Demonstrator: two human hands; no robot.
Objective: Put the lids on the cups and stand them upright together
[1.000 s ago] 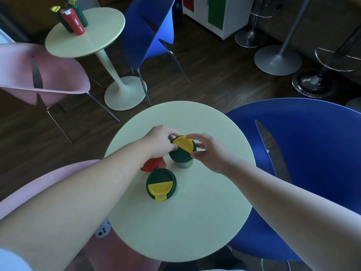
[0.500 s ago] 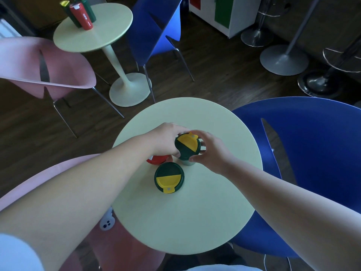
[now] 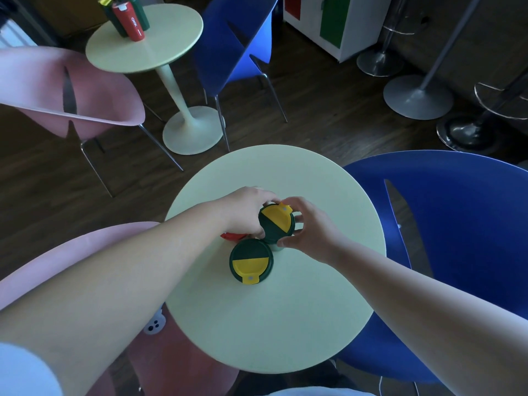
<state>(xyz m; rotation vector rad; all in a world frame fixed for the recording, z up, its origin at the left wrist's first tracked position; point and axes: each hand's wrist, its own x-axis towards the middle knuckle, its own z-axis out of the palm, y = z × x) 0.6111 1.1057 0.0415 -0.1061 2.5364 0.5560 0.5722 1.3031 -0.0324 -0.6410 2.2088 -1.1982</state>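
Two cups with dark green and yellow lids stand on the round pale green table (image 3: 285,324). The nearer lidded cup (image 3: 251,262) stands upright, untouched. The farther cup's lid (image 3: 276,222) sits slightly tilted on its cup, whose pale body shows just below. My left hand (image 3: 245,212) grips that lid and cup from the left. My right hand (image 3: 307,227) pinches the lid's right rim with curled fingers. A red cup (image 3: 232,236) shows partly under my left wrist, mostly hidden.
A blue chair (image 3: 457,238) stands right of the table and a pink chair (image 3: 57,275) at the near left. Farther back are a second round table (image 3: 160,50) with red and green cups, another pink chair, another blue chair and bar stool bases.
The lid has come down from a steep tilt to nearly flat on the farther cup. Both hands stayed on it, the right hand shifting around its rim. The camera has moved a little.
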